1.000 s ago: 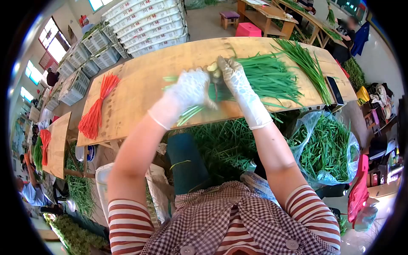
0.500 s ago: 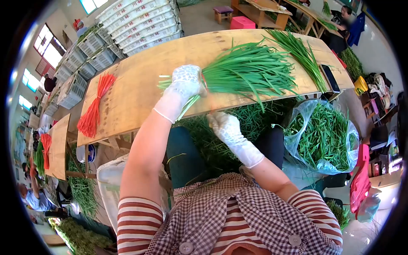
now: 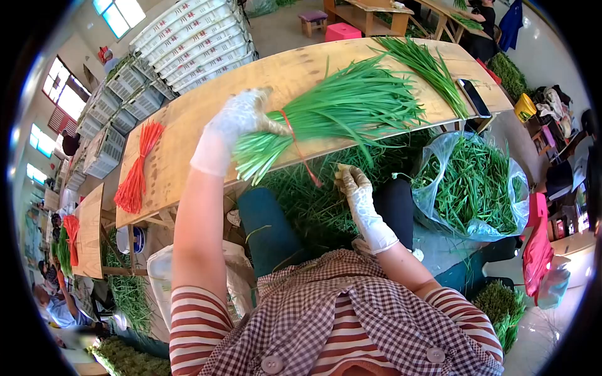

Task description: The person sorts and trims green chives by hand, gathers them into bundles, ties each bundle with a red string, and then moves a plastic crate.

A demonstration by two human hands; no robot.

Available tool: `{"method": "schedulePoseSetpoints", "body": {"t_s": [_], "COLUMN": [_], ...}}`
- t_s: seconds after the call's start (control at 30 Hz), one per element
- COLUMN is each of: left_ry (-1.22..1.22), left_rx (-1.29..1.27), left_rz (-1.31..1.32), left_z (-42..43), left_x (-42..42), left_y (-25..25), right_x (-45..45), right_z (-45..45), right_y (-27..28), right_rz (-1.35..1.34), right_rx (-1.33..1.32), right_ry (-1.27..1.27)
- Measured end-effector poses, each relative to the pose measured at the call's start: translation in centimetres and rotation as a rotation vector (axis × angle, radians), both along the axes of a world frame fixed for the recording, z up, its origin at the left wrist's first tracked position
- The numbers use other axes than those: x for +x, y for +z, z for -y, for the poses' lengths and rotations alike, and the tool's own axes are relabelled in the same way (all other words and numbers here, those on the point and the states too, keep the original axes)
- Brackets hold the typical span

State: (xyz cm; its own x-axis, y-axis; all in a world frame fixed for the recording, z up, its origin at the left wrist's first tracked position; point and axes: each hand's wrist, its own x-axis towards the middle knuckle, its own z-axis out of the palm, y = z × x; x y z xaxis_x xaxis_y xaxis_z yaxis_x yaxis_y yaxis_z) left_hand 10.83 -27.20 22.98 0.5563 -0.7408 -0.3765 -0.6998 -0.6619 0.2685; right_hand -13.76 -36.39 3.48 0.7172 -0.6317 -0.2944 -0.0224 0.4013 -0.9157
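A large bunch of long green stalks (image 3: 351, 100) lies on the wooden table (image 3: 207, 106), its pale cut ends at the left overhanging the front edge. A red tie (image 3: 293, 139) goes round it near those ends, with one tail hanging down. My left hand (image 3: 246, 116), in a patterned white glove, is at the bunch's cut-end side, fingers apart, the thumb lying on the stalks. My right hand (image 3: 354, 182), gloved too, is below the table edge, off the bunch, fingers loosely bent with nothing visible in them.
Red ties (image 3: 139, 169) lie at the table's left. More green stalks (image 3: 433, 72) and a phone (image 3: 474, 98) lie at the right. A plastic bag of greens (image 3: 471, 182) stands beside my leg. White crates (image 3: 194, 44) are stacked behind the table. People work in the background.
My left hand has loosened from round the cut ends and moved left. My right hand has come off the bunch and dropped below the table edge. The red tie now shows round the stalks.
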Motion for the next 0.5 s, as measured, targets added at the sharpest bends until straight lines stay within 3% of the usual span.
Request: {"method": "schedulePoseSetpoints", "body": {"t_s": [0.07,0.1,0.17,0.23,0.3,0.33,0.43,0.47,0.5], "left_ry": [-0.072,-0.094,-0.138,-0.264,-0.244,-0.121,-0.204,-0.095,-0.095], "left_rx": [0.051,0.058,0.069,-0.041,-0.110,-0.095,-0.369,-0.446,-0.449], "left_rz": [-0.144,-0.014,0.245,0.397,0.255,0.015,-0.274,-0.385,-0.368], "left_z": [0.3,0.6,0.6,-1.0,-2.6,-3.1,-4.9,-6.1,-6.3], "left_x": [1.2,-0.5,-6.6,-10.0,-11.1,-11.3,-10.0,-10.3,-11.2], "left_y": [-3.2,-2.2,0.1,-0.5,-1.2,-1.2,-3.4,-5.0,-4.8], "right_x": [0.7,1.1,1.7,2.4,2.8,2.5,0.7,0.3,-0.1], "right_z": [-0.3,-0.8,-1.0,-0.8,-2.4,-3.0,-6.0,-7.2,-8.0], "right_y": [2.3,5.0,7.2,5.6,6.4,5.9,5.6,5.0,5.0], "right_rz": [0.016,-0.008,0.064,0.234,0.334,0.383,0.459,0.468,0.477], "right_rx": [0.000,-0.019,0.241,0.707,0.687,0.680,0.881,0.904,0.926], "right_ry": [0.035,0.078,0.191,0.285,0.243,0.284,0.352,0.370,0.388]}}
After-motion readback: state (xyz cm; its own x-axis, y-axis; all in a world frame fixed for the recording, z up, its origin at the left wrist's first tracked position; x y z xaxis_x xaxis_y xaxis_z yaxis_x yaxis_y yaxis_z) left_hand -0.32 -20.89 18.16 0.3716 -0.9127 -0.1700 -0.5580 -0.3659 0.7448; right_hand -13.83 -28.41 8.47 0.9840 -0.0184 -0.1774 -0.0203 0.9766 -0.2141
